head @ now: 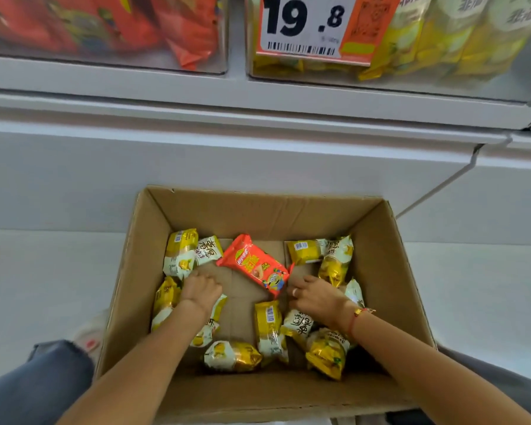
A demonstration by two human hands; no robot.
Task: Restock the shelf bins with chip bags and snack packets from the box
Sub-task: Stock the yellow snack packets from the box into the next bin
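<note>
An open cardboard box (377,240) stands on the floor below the shelf. Several yellow-and-white snack packets lie around its bottom, and one red chip bag (253,263) lies in the middle. My left hand (200,289) is down in the box, fingertips at a yellow packet (180,254) in the far left corner; whether it grips the packet is unclear. My right hand (313,294) reaches in beside the red bag's near right corner, fingers curled, with a yellow packet (334,262) just beyond it. Above, a clear bin (105,29) holds red bags and another bin (442,35) holds yellow packets.
A price tag (304,23) reading 19.8 hangs on the yellow bin's front. The white shelf ledge (258,118) juts out above the box. My knees in grey trousers (43,375) flank the box, and pale floor tiles lie on both sides.
</note>
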